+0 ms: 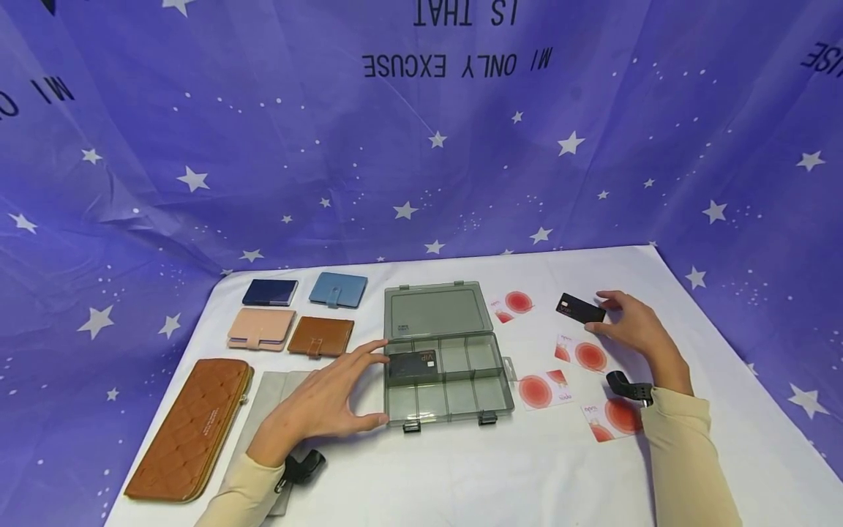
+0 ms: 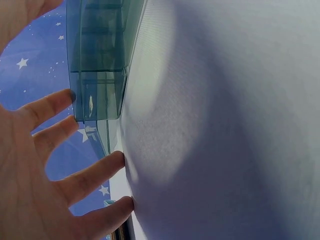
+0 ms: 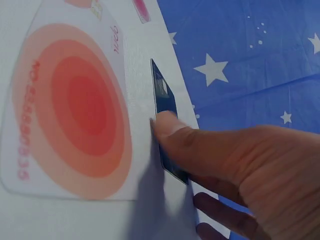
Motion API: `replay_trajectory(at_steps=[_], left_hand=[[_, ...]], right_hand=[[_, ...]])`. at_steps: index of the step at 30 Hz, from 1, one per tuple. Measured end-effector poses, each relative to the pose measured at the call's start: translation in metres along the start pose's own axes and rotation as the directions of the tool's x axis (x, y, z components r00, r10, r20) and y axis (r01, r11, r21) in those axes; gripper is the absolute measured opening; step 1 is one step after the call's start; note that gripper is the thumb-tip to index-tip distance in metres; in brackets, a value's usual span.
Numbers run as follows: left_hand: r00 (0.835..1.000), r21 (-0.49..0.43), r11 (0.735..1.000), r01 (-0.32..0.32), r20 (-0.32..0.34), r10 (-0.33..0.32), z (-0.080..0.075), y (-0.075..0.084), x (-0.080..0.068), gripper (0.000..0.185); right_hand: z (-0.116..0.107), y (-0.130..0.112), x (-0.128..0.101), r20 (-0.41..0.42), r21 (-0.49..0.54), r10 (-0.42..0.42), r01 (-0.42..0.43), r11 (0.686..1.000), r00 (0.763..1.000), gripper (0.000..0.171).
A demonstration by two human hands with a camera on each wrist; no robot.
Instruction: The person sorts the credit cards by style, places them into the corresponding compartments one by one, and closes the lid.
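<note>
My right hand [image 1: 631, 322] pinches a black card [image 1: 574, 307] between thumb and fingers; in the right wrist view the card [image 3: 167, 102] is tilted, with the thumb across its face. At the left side of an open, clear grey-green divided box [image 1: 437, 311] is my left hand [image 1: 323, 399], thumb by the front corner and fingers spread out. In the left wrist view two fingertips meet the box's end wall [image 2: 100, 95]. Another black card marked VIP [image 1: 408, 364] lies in the box's back row, at the left.
Several white cards with red circles, one of them here [image 1: 589, 356], lie right of the box. On the left are a navy card holder [image 1: 268, 292], a blue one [image 1: 338, 290], a pink one [image 1: 260, 328], a brown one [image 1: 321, 335], a quilted brown wallet [image 1: 191, 428] and a grey flat item [image 1: 270, 391].
</note>
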State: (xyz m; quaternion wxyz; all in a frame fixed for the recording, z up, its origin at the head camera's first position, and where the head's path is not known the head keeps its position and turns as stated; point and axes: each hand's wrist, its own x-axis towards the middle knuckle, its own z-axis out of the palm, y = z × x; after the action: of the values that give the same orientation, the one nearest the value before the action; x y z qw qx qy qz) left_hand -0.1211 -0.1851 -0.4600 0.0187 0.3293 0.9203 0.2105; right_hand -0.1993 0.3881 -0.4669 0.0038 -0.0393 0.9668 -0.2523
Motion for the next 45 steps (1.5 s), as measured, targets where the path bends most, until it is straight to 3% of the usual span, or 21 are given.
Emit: replay_trajectory(at_steps=[5,13,17,20,25,29,37,45], left_hand=[[1.0,-0.005,1.0,0.001,0.001,-0.001,0.0,-0.001,0.0,0.089],[1.0,-0.013,1.0,-0.004,-0.001,0.004,-0.001,-0.002,-0.001,0.089],[1.0,-0.015,1.0,-0.005,-0.006,0.005,-0.001,-0.002,-0.002,0.089],[1.0,-0.011,1.0,-0.002,-0.007,0.002,0.0,-0.002,-0.002,0.088],[1.0,-0.007,1.0,0.012,0.001,-0.012,0.0,-0.001,-0.002,0.089],[1.0,-0.01,1.0,0.023,0.013,-0.023,0.0,-0.001,-0.002,0.089],[1.0,0.008,1.0,0.019,0.005,-0.019,0.0,-0.001,-0.001,0.087],[1.0,0.01,1.0,0.008,-0.001,-0.008,-0.001,0.001,-0.001,0.087]], right_hand=[[0.0,-0.002,0.002,0.04,-0.012,0.009,-0.008,1.0,0.999,0.07],[-0.001,-0.007,0.003,0.035,-0.015,0.054,-0.054,0.998,0.998,0.066],[-0.002,-0.009,0.004,0.041,-0.003,0.044,-0.044,0.999,0.998,0.065],[-0.002,-0.011,0.004,0.044,-0.004,0.034,-0.034,0.999,0.998,0.056],[0.001,-0.015,0.004,-0.044,0.004,-0.023,0.023,1.0,0.999,0.029],[0.006,-0.023,0.006,-0.14,0.046,-0.057,0.064,0.997,0.989,0.024],[0.016,-0.064,0.01,-0.199,0.151,-0.111,0.143,0.978,0.974,0.021],[0.029,-0.125,0.006,-0.152,0.234,-0.209,0.24,0.942,0.966,0.015]])
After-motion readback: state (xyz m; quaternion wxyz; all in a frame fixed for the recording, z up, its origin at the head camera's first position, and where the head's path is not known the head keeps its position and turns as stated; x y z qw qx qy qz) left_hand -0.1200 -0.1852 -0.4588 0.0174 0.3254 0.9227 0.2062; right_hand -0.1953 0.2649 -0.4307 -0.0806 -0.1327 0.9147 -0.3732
